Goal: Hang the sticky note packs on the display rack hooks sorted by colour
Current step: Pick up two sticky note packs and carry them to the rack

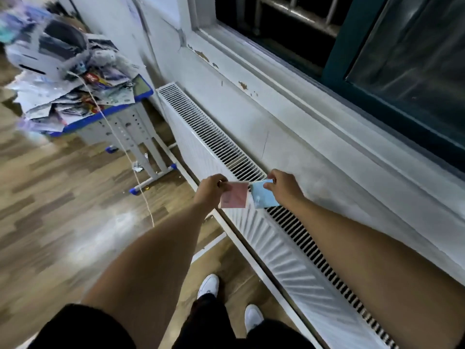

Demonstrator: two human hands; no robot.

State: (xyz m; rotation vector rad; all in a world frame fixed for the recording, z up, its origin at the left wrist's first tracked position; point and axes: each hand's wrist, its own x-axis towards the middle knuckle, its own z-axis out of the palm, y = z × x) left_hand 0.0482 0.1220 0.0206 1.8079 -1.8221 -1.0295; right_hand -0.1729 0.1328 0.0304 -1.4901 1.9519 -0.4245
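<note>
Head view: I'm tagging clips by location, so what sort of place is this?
Probably a classroom or a similar plain indoor room, not a shop floor. A blue-edged school-style desk piled with papers stands on wood-look flooring, and a white radiator runs under a barred window. No display rack is in view.

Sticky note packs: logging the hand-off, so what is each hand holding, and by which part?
Left hand pinches the pink pack by its top left corner; right hand pinches the blue pack by its top edge.

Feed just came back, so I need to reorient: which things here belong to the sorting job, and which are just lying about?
Job:
pink pack, pinched by left hand
blue pack, pinched by right hand

Lying about:
radiator
cluttered desk
string
window sill
</note>
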